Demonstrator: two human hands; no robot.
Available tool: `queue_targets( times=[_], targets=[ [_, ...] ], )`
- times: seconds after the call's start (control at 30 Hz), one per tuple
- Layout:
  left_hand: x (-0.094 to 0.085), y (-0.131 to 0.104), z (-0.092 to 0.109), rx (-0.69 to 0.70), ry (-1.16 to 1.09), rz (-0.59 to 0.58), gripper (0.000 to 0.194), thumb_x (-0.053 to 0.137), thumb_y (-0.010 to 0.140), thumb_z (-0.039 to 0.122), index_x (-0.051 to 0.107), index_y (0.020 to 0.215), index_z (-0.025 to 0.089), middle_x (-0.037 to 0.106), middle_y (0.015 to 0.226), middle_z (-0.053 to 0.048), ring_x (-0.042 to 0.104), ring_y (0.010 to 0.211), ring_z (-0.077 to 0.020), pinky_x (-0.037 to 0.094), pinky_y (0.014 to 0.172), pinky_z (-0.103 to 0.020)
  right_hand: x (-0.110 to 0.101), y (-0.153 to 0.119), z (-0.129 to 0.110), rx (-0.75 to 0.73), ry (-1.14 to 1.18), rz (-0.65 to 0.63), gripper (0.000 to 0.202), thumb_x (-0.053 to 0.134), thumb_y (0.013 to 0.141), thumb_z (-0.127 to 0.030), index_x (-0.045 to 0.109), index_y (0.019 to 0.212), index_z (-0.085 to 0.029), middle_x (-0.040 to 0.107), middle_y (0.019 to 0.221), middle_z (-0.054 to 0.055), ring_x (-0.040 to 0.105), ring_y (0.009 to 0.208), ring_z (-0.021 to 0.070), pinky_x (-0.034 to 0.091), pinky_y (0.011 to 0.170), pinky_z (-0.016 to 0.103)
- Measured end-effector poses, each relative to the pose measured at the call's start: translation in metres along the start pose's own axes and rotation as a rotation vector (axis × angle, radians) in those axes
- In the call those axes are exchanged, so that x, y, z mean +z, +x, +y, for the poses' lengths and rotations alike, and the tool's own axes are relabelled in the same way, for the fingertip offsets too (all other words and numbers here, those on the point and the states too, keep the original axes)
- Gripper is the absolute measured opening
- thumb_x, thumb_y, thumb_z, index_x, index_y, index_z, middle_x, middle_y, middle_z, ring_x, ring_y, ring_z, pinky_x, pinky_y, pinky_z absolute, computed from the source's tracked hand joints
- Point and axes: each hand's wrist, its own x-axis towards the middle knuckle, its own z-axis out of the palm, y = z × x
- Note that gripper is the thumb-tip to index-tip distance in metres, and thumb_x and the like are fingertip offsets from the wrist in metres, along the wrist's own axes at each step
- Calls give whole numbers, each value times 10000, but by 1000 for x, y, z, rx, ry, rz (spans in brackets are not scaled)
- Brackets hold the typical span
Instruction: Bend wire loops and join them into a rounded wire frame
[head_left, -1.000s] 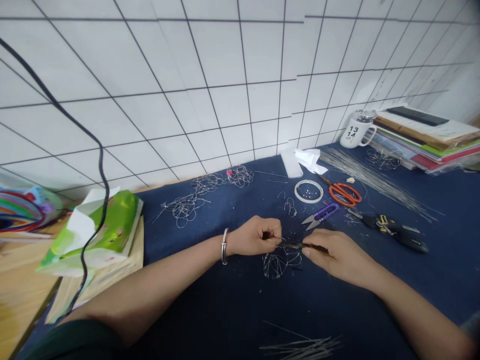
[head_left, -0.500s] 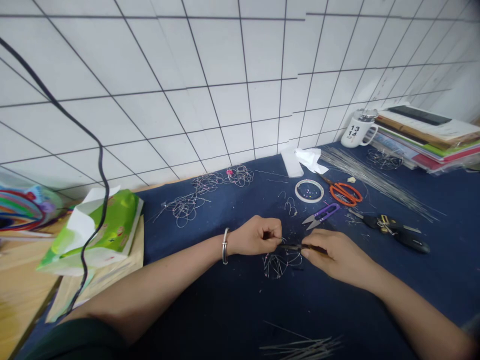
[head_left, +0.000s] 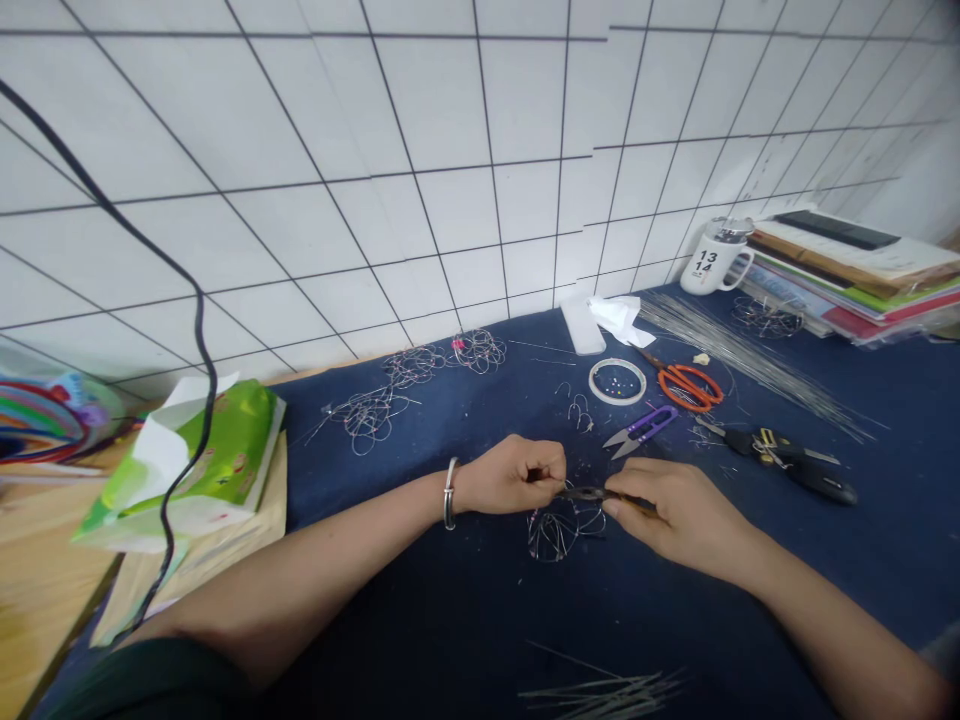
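My right hand (head_left: pixel 664 505) is closed around the handles of a pair of pliers (head_left: pixel 589 493), whose jaws point left toward my other hand. My left hand (head_left: pixel 517 475) is pinched at the jaw tips on a thin looped wire piece (head_left: pixel 553 532), which hangs just below both hands. Small beads dot its loops. The exact spot where the fingers grip the wire is hidden. Purple thread snips (head_left: pixel 643 430) lie just beyond my right hand. A few small bent wires (head_left: pixel 580 412) lie beyond my left hand.
Tangled looped wires (head_left: pixel 371 415) lie along the wall. A round dish of beads (head_left: pixel 617 382), orange-handled scissors (head_left: pixel 690 388), keys (head_left: pixel 769 445) and a bundle of straight wires (head_left: pixel 750 350) are at right. More wires (head_left: pixel 607 695) lie near me. A mug (head_left: pixel 714 262) stands by stacked books.
The pliers have turned slightly in my right hand, so their jaws show broader. Both hands stay in nearly the same place, and the looped wire has shifted only slightly.
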Motion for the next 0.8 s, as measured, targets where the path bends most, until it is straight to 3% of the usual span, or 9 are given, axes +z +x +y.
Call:
queue_targets(
  times=[0.27,0.8],
  targets=[
    [-12,2,-1,36,-182,26,161,482,828,255,521,772,109,488,699,-8,437,595,-66,376,570,-194,-4,0,5,11,81,72,215,414,847,-333,595,877,-220,574,780,7,524,680,118,383,612,246],
    [-9,1,-4,33,-236,74,173,505,823,273,529,777,108,483,689,-3,448,579,-62,392,565,-198,-7,-5,5,7,39,117,196,424,836,-314,587,886,-219,578,807,17,530,725,134,405,648,262]
  ],
)
